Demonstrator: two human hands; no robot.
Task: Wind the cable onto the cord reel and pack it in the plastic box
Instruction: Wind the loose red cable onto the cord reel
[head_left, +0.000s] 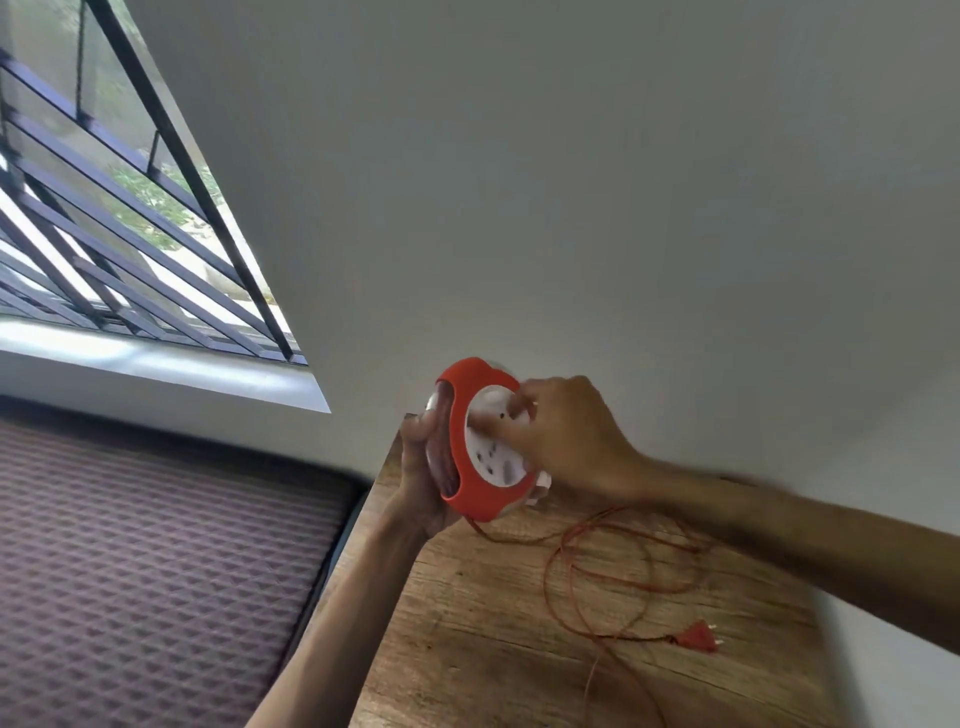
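A round cord reel (467, 410) with an orange frame and a white socket face is held up above the far left corner of the wooden table (467, 623). My left hand (423, 478) grips its back and left rim. The fingers of my right hand (563, 436) are closed on the white face of the reel. A thin orange cable (561, 566) hangs from the reel's underside and lies in loose loops on the table. It ends in an orange two-pin plug (698, 636). No plastic box is in view.
A plain white wall rises behind the table. To the left lies a mattress (156, 561) with a brown diamond pattern, close beside the table's left edge. Above it is a window (119, 208) with dark metal bars.
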